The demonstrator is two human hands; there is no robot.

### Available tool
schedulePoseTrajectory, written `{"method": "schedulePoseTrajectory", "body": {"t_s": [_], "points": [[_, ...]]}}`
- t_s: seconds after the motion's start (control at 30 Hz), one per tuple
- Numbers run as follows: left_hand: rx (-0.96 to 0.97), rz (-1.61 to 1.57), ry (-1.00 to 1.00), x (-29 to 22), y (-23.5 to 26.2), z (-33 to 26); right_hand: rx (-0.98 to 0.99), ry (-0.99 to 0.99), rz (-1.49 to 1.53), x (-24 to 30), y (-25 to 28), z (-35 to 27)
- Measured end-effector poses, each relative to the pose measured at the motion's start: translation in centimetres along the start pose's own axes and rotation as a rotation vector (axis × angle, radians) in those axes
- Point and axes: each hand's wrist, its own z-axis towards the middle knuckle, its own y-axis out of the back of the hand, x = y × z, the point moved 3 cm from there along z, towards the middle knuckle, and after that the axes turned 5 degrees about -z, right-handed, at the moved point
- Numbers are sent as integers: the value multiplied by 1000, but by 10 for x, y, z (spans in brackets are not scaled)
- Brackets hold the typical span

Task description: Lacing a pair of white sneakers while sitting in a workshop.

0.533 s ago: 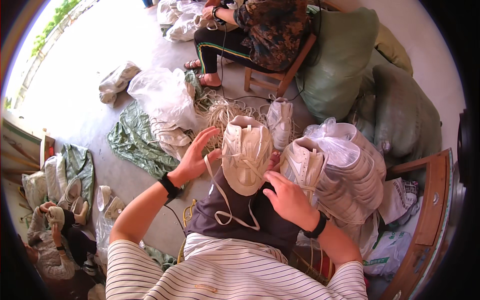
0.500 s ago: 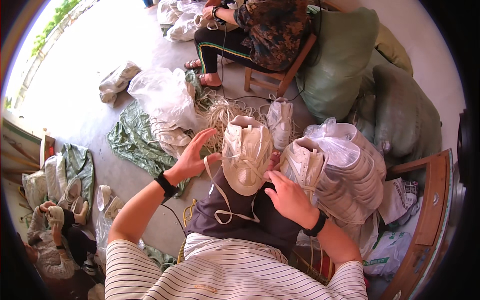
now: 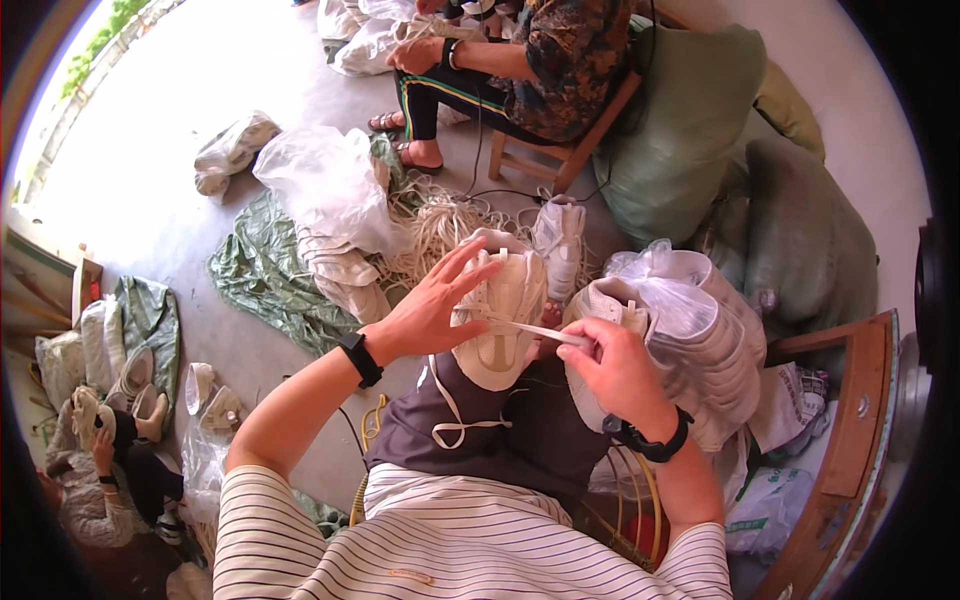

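Note:
A cream-white sneaker (image 3: pixel 500 345) rests on my lap, toe toward me, with a loose flat shoelace (image 3: pixel 450 410) trailing over my dark trousers. My left hand (image 3: pixel 435 310) lies over its left side, fingers stretched out and the thumb near the crossed laces. My right hand (image 3: pixel 620 365) is closed around a slim pale tool (image 3: pixel 577 343) with a thicker handle. The tool's thin end points left to the sneaker's laces; its tip is too small to make out. A second pale sneaker (image 3: pixel 612 303) sits just right of the first, partly behind my right hand.
A white shoe (image 3: pixel 559 240) and a heap of cream laces (image 3: pixel 445 222) lie beyond my lap. Stacked shoe uppers (image 3: pixel 710 355) and a wooden drawer unit (image 3: pixel 855 410) stand right. Big green sacks (image 3: pixel 680 130) and a seated person (image 3: pixel 560 80) are farther off; another person (image 3: pixel 95 500) sits left.
My right hand has lifted from the sneaker's side and now points the pale tool at the laces. My left hand has moved right, onto the sneaker.

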Motion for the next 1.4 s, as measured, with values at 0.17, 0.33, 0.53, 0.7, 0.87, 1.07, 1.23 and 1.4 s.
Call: {"method": "schedulePoseTrajectory", "body": {"t_s": [0.17,0.33,0.53,0.7,0.87,1.07,1.23,1.4], "points": [[1,-62,-18,13,-11,8,-240,85,-137,-20,38,5],[6,-121,-12,21,-10,8,-244,129,-198,-53,73,4],[19,-174,-12,31,-11,9,-343,140,-252,-109,110,5],[28,-243,11,33,-16,17,-412,102,-354,-144,143,2],[43,-266,32,35,-20,28,-533,71,-467,-195,185,-3],[71,-300,47,35,-25,42,-693,-189,-531,-249,243,-34],[104,-343,44,34,-40,66,-775,-233,-762,-289,301,-74],[85,-341,74,25,-46,79,-905,-306,-888,-328,345,-107]]}}
